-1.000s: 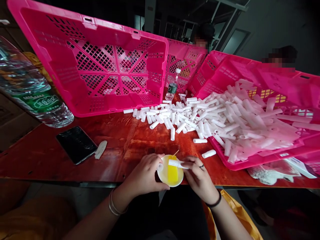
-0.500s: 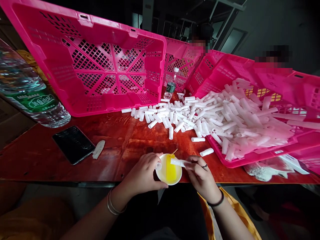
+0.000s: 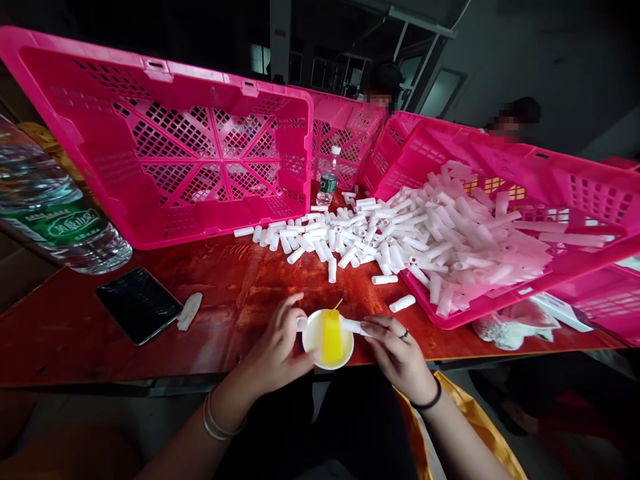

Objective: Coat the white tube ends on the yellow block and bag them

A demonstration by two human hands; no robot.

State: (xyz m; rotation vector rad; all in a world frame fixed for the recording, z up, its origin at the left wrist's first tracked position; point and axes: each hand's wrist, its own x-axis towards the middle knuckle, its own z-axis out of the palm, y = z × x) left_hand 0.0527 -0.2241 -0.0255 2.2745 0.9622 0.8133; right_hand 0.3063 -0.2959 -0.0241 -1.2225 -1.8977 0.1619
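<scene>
A small white bowl (image 3: 311, 337) of yellow liquid sits at the near edge of the red wooden table (image 3: 240, 300), with a thin stick (image 3: 337, 305) poking out of it. My left hand (image 3: 277, 350) is closed round the bowl's left side and pinches a short white tube (image 3: 301, 324) at its rim. My right hand (image 3: 397, 350) is closed on another white tube (image 3: 356, 327), whose end reaches over the bowl. Two loose white tubes (image 3: 403, 303) lie just beyond my right hand.
A tilted pink crate (image 3: 500, 200) at right spills several white tubes (image 3: 350, 233) onto the table. An empty pink crate (image 3: 175, 153) leans at back left. A phone (image 3: 139, 305), a white scrap (image 3: 189, 311), a big water bottle (image 3: 55, 213) and a small bottle (image 3: 327, 180) stand about. Other people sit behind the crates.
The view has shifted a little, so everything sits lower and further left. My left fingers have loosened and stretched along the bowl's rim. My right hand still holds its tube over the bowl.
</scene>
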